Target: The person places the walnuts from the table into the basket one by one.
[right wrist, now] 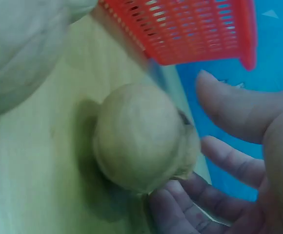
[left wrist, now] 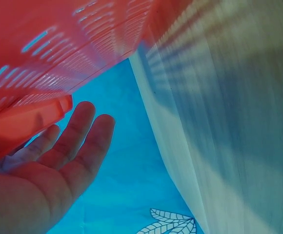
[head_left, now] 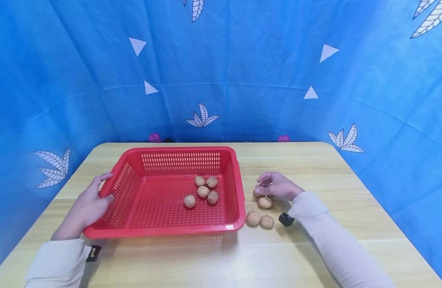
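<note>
A red slotted basket (head_left: 177, 150) stands on the wooden table (head_left: 314, 172) with several walnuts (head_left: 203, 191) lying in it. My left hand (head_left: 93, 200) rests against the basket's left rim; in the left wrist view its fingers (left wrist: 78, 131) lie straight under the red rim (left wrist: 29, 122). To the right of the basket my right hand (head_left: 269, 187) curls its fingers over a walnut (head_left: 257, 193) on the table. Close up, that walnut (right wrist: 141, 136) sits on the wood with the fingers (right wrist: 180, 209) touching its far side and the thumb (right wrist: 239, 107) a little apart.
Three more walnuts lie loose on the table by the basket's right front corner: one (head_left: 265, 202) just under the hand, two (head_left: 253, 218) (head_left: 267, 221) nearer me. Blue patterned cloth (head_left: 242, 80) walls in the table at the back and both sides.
</note>
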`<state>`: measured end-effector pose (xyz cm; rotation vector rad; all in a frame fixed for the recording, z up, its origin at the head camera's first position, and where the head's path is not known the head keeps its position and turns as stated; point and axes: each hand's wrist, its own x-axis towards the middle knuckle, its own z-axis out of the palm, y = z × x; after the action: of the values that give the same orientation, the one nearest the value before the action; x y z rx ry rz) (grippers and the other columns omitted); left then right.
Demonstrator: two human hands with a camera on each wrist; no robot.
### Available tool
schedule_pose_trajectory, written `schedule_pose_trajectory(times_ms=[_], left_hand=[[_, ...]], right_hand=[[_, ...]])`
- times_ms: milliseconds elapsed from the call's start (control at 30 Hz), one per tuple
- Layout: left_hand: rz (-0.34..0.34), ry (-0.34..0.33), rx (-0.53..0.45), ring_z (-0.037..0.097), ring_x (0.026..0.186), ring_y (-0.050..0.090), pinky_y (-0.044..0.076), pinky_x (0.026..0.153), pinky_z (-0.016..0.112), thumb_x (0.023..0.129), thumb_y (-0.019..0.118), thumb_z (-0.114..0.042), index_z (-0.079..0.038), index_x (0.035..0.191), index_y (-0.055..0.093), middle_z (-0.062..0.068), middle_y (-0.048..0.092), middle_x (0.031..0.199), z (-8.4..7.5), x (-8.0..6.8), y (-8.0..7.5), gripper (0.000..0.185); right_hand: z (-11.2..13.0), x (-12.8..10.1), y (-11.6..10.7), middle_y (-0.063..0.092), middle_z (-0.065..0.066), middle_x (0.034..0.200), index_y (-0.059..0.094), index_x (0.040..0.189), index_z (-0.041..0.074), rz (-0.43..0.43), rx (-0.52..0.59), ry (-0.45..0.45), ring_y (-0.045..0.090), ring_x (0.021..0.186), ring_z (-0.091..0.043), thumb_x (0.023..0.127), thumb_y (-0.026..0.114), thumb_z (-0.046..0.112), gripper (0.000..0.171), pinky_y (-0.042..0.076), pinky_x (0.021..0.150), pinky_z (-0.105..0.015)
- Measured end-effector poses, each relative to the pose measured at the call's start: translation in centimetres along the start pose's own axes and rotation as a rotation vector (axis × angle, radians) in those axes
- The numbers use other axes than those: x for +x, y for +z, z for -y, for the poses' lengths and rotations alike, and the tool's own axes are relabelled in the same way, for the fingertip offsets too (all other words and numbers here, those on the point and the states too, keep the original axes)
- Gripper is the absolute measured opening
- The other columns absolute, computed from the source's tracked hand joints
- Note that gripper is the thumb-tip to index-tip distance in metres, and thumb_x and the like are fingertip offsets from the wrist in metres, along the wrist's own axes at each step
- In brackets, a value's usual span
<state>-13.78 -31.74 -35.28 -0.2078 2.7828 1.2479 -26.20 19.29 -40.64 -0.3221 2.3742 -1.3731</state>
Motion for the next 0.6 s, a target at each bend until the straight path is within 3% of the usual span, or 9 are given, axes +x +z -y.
schedule_pose_trajectory(times_ms=[100, 333, 467, 600], left_hand=[[-0.003, -0.002, 0.001, 0.039, 0.096, 0.060, 0.059, 0.065, 0.043, 0.093, 0.056, -0.011, -0.005, 0.155, 0.003, 0.035, 0.039, 0.130, 0.02, -0.18, -0.04, 0.082], [-0.006, -0.001, 0.001, 0.042, 0.100, 0.058, 0.058, 0.067, 0.043, 0.093, 0.057, -0.010, -0.006, 0.155, 0.003, 0.034, 0.038, 0.132, -0.08, -0.18, 0.12, 0.082], [-0.006, -0.008, 0.008, 0.041, 0.099, 0.059, 0.059, 0.067, 0.043, 0.093, 0.057, -0.010, -0.006, 0.155, 0.004, 0.034, 0.039, 0.132, -0.08, -0.06, 0.24, 0.082], [-0.007, -0.017, 0.019, 0.038, 0.096, 0.061, 0.058, 0.067, 0.043, 0.094, 0.055, -0.009, -0.005, 0.155, 0.004, 0.034, 0.040, 0.130, -0.02, -0.09, 0.00, 0.079]], right_hand=[[0.01, -0.01, 0.33, 0.062, -0.013, 0.100, 0.058, 0.113, -0.001, 0.034, -0.042, 0.009, 0.060, 0.090, -0.024, 0.081, 0.078, 0.014, 0.041, 0.049, 0.084, -0.037], [-0.01, 0.07, 0.24, 0.063, -0.011, 0.099, 0.059, 0.113, 0.001, 0.015, -0.101, 0.023, 0.060, 0.090, -0.023, 0.085, 0.075, 0.021, 0.038, 0.047, 0.085, -0.039], [-0.07, 0.17, 0.02, 0.063, -0.014, 0.102, 0.057, 0.116, -0.001, 0.000, -0.043, 0.022, 0.061, 0.091, -0.024, 0.087, 0.072, 0.022, 0.040, 0.052, 0.082, -0.038], [0.01, 0.33, 0.08, 0.064, -0.015, 0.099, 0.055, 0.116, -0.003, 0.005, 0.050, 0.001, 0.062, 0.082, -0.023, 0.089, 0.070, 0.021, 0.039, 0.053, 0.077, -0.034]])
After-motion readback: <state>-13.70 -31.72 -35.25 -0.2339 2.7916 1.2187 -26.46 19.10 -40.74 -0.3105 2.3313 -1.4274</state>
